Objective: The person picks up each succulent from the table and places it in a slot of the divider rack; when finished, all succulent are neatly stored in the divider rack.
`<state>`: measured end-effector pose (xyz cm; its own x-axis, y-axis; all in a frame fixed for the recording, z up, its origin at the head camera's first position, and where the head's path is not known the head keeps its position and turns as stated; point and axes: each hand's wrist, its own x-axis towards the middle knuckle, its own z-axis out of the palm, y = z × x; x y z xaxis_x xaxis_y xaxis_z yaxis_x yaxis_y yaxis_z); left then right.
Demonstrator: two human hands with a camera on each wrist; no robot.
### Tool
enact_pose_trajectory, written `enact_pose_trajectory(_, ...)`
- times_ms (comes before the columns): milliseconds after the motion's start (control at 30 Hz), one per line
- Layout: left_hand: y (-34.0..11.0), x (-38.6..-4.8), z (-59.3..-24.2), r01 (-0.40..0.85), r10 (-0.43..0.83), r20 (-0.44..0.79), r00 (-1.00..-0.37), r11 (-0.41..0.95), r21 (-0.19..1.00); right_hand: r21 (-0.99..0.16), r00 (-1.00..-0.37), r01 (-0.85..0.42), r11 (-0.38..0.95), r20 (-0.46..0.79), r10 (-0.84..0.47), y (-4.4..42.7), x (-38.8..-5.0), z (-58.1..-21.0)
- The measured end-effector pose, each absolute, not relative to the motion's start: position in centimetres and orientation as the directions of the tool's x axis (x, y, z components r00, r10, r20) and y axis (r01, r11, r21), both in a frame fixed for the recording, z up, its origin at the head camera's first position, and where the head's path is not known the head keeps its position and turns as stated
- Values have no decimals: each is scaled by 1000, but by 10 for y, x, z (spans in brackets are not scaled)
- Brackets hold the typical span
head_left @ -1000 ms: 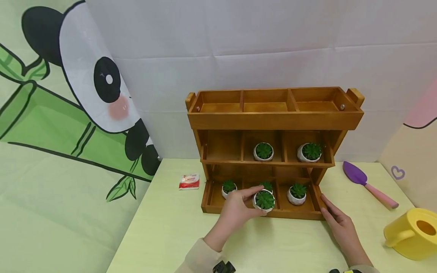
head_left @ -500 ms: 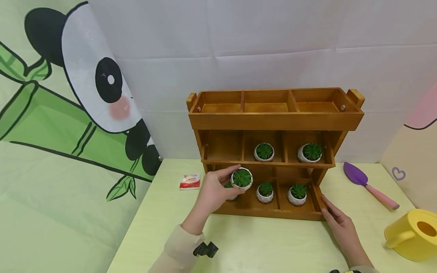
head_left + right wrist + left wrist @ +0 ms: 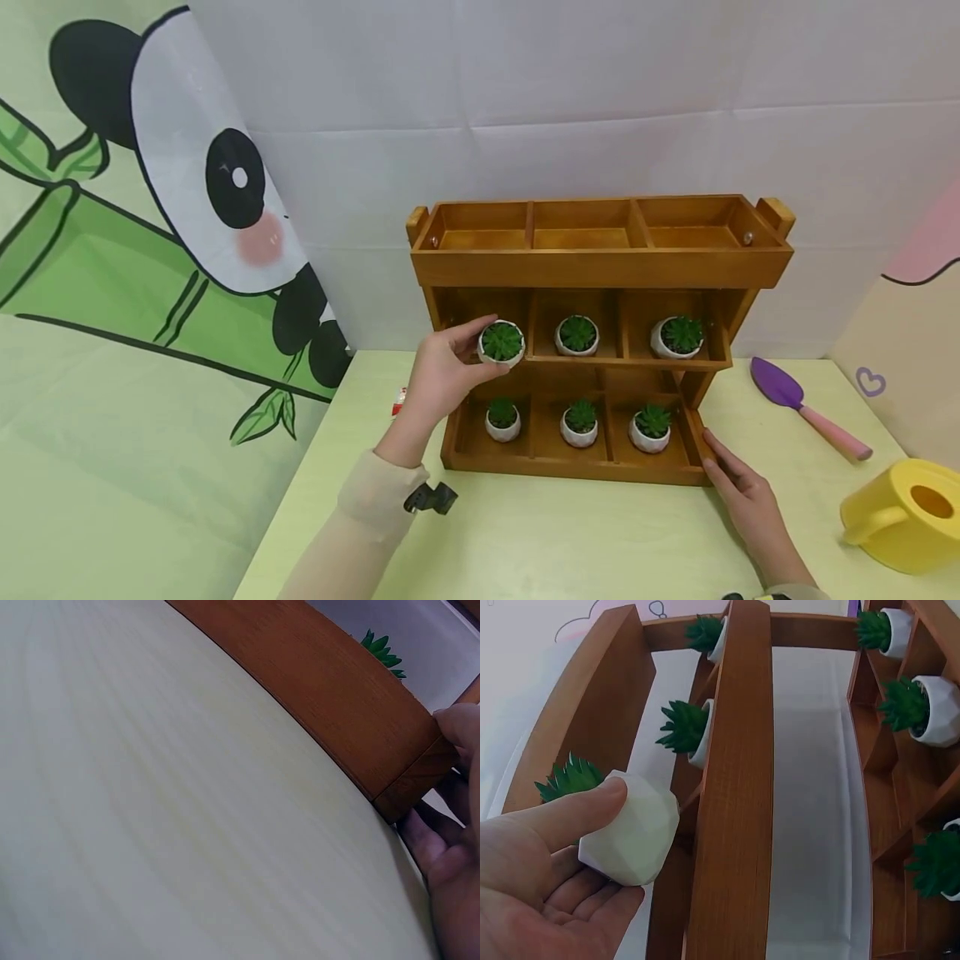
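Note:
In the head view my left hand [image 3: 442,375] pinches a small white faceted pot with a green succulent [image 3: 501,342], thumb on one side and fingers on the other. It is at the left compartment of the middle tier of a brown wooden shelf [image 3: 600,268]. The left wrist view shows the pot [image 3: 634,829] tilted in the hand, its plant partly behind the thumb. My right hand [image 3: 750,504] rests its fingers against the shelf's lower right corner; the right wrist view shows them touching the board's end [image 3: 416,780].
Two potted succulents [image 3: 577,335] stand in the middle tier, and three more [image 3: 502,419] in the bottom tier. A purple trowel with a pink handle [image 3: 813,410] and a yellow watering can [image 3: 903,517] are on the right. A red-and-white packet [image 3: 399,402] is partly hidden behind my left hand.
My left hand has carried the potted succulent up and left, from before the bottom middle compartment to the middle tier's left compartment. The right hand has stayed at the shelf's corner.

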<state>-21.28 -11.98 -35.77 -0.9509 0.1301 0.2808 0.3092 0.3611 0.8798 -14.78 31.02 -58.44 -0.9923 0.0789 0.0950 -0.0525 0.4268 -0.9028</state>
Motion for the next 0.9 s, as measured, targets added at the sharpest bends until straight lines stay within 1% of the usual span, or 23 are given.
enact_pose_trajectory(267,-121,-236,-361,324,74,318,-945,334,885,-904,-992,-53,424,96,81,310,-149,-586)
enact_pose_trajectory(400,-120,-246,-365,320,45,328,-943,384,866,-911,-993,-49,410,88,76,310,-149,-588)
enact_pose_trajectory(567,-119,-253,-369,313,39,332,-942,455,834,-921,-993,-57,385,92,73,310,-150,-588)
enact_pose_trajectory(900,-117,-263,-371,317,61,338,-939,531,786,-909,-994,-42,414,82,78,312,-148,-586)
